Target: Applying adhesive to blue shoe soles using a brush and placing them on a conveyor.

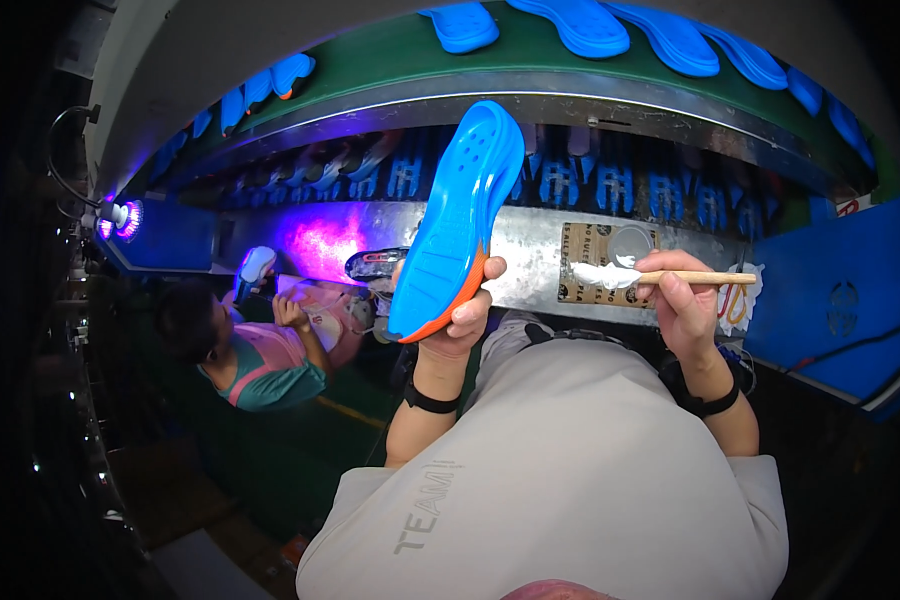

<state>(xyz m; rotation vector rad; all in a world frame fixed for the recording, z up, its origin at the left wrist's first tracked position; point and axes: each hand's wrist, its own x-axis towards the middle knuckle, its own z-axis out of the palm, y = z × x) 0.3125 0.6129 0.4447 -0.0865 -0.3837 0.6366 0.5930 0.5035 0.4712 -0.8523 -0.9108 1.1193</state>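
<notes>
Above the bench (530, 272), a blue sole (455, 225) with an orange edge is held tilted, the left hand (462, 325) clamped round its lower end. Well apart from it, the right hand (685, 308) pinches a wooden brush (710, 278), the white head over a brown sheet (574, 291), near a round dish (630, 241). Work on this sole looks unfinished, I judge: brush and sole do not touch, and whether any of the blue face is coated cannot be told. More soles (585, 28) lie on a green belt (390, 72). The bench is shiny metal, violet-lit at left by a lamp (127, 220); at right stands a blue panel (820, 270). Leftward, a co-worker (265, 360) wears pink; beyond, the room is dark.
</notes>
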